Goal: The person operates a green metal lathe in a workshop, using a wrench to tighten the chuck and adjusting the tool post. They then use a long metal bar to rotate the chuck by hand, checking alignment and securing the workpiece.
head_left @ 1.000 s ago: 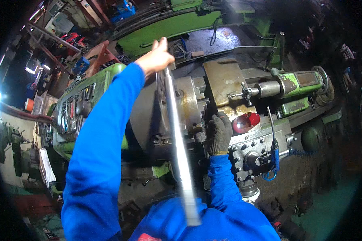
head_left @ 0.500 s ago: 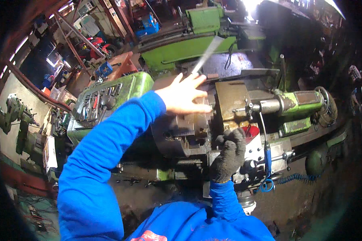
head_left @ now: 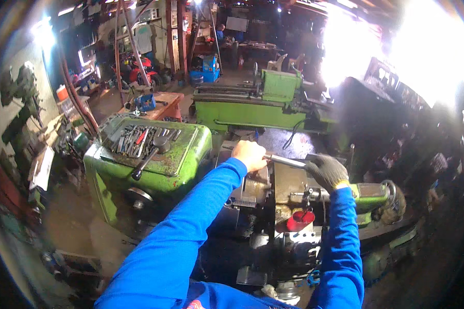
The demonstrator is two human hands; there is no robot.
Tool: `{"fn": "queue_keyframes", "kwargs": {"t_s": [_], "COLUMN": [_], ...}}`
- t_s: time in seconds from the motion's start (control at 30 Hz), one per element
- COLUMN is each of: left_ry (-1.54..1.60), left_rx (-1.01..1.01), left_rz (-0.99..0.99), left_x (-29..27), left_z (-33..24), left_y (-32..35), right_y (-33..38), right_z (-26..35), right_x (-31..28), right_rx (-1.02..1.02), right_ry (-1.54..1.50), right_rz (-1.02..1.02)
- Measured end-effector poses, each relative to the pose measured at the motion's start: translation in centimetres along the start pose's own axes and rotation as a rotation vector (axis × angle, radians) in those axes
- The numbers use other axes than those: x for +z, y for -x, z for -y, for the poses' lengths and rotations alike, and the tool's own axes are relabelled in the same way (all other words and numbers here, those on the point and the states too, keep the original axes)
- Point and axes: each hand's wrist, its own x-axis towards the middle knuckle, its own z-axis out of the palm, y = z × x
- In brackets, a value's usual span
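**A:** What do the hands hold?

**B:** A metal bar [head_left: 286,161], lying level across the top of a green lathe [head_left: 314,206]. The bare left hand [head_left: 249,155] has its fingers curled tight around one end. The gloved right hand [head_left: 327,171] covers the other end, fingers bent over it. Only the short stretch of bar between the two sets of fingers shows; how far it runs beyond either hand is hidden.

**A:** What else is hard to make out?

**B:** The right fingers are lost in the dark glove, so the exact grip there is unclear. Below the fingers the lathe is a dark jumble of metal parts, with a red cap [head_left: 300,220] just under the right hand. Blue sleeves cover much of the machine's front. To the upper right, glare from daylight washes out that corner.

**A:** And the room?

**B:** A dim, crowded workshop. Left of the left fingers, a green housing carries a tray of tools [head_left: 139,140] on its flat top. Beyond the fingers stands a second green lathe [head_left: 258,103], and farther back a red motorcycle [head_left: 142,72]. The floor is dark and stained.
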Motion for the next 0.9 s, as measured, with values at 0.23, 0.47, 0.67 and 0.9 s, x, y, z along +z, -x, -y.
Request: {"fn": "queue_keyframes", "kwargs": {"t_s": [0.23, 0.47, 0.67, 0.9], "left_ry": [0.029, 0.075, 0.154, 0.223], "left_rx": [0.129, 0.382, 0.415, 0.442], "left_rz": [-0.073, -0.062, -0.068, -0.027], "left_x": [1.7, 2.7, 2.8, 1.8], "left_z": [2.2, 4.3, 3.8, 4.3], "left_y": [-1.2, -3.9, -3.5, -3.1], "right_y": [6.1, 13.0, 11.9, 11.7], "right_z": [-0.9, 6.8, 3.9, 4.9], "right_x": [-1.5, -0.4, -1.0, 0.8], "right_rx": [0.297, 0.479, 0.488, 0.639], "right_ry": [0.279, 0.489, -0.024, 0.347], "right_rz": [0.074, 0.003, 0.180, 0.046]}}
